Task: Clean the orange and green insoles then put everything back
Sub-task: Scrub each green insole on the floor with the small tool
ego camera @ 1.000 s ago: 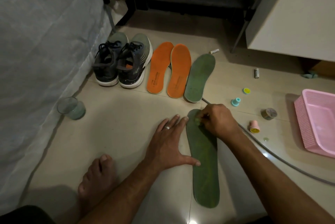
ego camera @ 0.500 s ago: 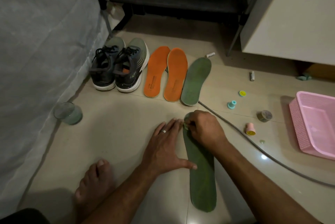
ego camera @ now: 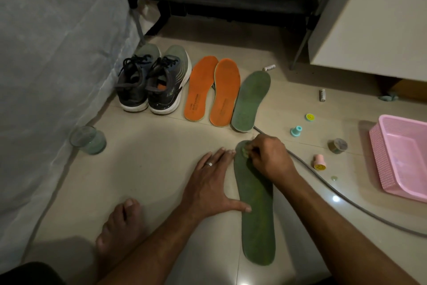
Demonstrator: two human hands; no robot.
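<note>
A green insole lies lengthwise on the tiled floor in front of me. My left hand lies flat beside it, fingers straight, thumb pressing on its left edge. My right hand is curled over the insole's far end and pinches a small greenish wad against it. Further back lie two orange insoles and a second green insole, side by side. A pair of grey-green sneakers stands to their left.
A glass stands at the left by a grey fabric wall. A pink basket sits at the right. Small caps, a tape roll and a grey cable litter the floor. My bare foot rests at bottom left.
My right hand has shifted slightly over the insole's far end, rubbing there. The left hand stays flat beside the insole. The camera view drifted a little.
</note>
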